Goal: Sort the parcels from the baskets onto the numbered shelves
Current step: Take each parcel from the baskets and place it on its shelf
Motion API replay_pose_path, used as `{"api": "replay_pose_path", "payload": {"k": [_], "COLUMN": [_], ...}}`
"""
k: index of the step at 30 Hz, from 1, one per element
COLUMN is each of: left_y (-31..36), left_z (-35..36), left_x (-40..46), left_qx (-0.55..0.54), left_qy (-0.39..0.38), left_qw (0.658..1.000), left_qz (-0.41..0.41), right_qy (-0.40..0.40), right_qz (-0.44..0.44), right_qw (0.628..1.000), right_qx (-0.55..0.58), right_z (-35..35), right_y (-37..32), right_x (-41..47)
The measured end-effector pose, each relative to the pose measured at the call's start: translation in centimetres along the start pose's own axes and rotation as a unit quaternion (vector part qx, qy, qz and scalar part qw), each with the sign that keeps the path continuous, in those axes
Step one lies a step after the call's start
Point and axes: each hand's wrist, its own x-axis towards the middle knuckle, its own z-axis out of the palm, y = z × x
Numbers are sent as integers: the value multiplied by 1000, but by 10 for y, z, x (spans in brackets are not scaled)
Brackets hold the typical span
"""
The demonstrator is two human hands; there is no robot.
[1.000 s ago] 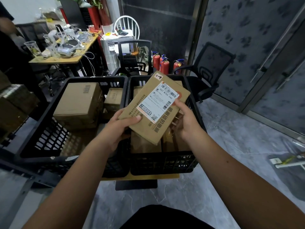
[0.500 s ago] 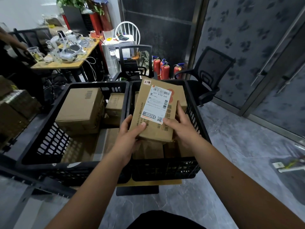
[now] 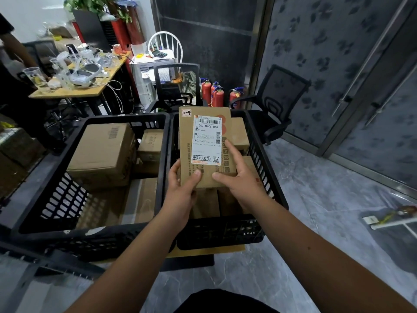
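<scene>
Parcel (image 3: 204, 145): flat brown cardboard box, held upright over the right basket (image 3: 268, 177), label facing the camera. White shipping label (image 3: 207, 141) on the front, printed "507 N705 040", with barcodes and a QR code. Small handwritten tag at the upper left corner of the box face; characters too small to read with certainty.

Left hand (image 3: 184, 190): grips the lower left corner of the parcel, thumb curled over the front face, fingers behind the box and hidden.

Right hand (image 3: 239, 177): grips the lower right edge of the parcel, thumb pressed on the front face near the bottom, index finger laid along the right side of the label, remaining fingers behind the box.

Right basket: black slatted plastic, directly below and behind both hands. More cardboard parcels inside, visible beyond the right hand and under both hands.

Left basket (image 3: 56, 199): black slatted plastic, touching the right basket, to the left of the left hand. Contains a large brown box (image 3: 101, 154) and a smaller box (image 3: 150, 143) beside it.

Beyond the hands: black mesh chair (image 3: 176, 86), red fire extinguishers (image 3: 214, 93) on the floor, second black chair (image 3: 277, 102) further right. Far left of the hands: wooden worktop (image 3: 90, 91) carrying plastic cups, cables and devices.
</scene>
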Motion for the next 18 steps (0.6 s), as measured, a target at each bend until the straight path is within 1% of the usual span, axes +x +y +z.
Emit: {"api": "replay_pose_path", "payload": {"k": [3, 6, 8, 11, 14, 15, 18], "left_y": [2, 16, 27, 44, 58, 61, 68], "left_z": [-5, -14, -19, -27, -35, -38, -42], "left_x": [0, 4, 5, 9, 13, 15, 15], "left_qx": [40, 121, 161, 231, 320, 365, 508], "left_qy": [-16, -11, -8, 8, 37, 49, 75], "left_qw": [999, 992, 987, 970, 938, 918, 839], "left_qz": [-10, -16, 7, 75, 130, 148, 182], "right_qy": [16, 19, 17, 24, 26, 25, 18], "right_qz": [-15, -16, -12, -14, -14, -16, -17], "right_qw": [999, 998, 998, 997, 997, 997, 997], "right_qx": [-38, -58, -57, -68, -73, -71, -69], "right_z": [-4, -11, -13, -15, -14, -13, -11], "right_y": [-6, -7, -8, -12, -16, -17, -19], "right_x": [-3, -2, -1, 0, -2, -3, -4]}}
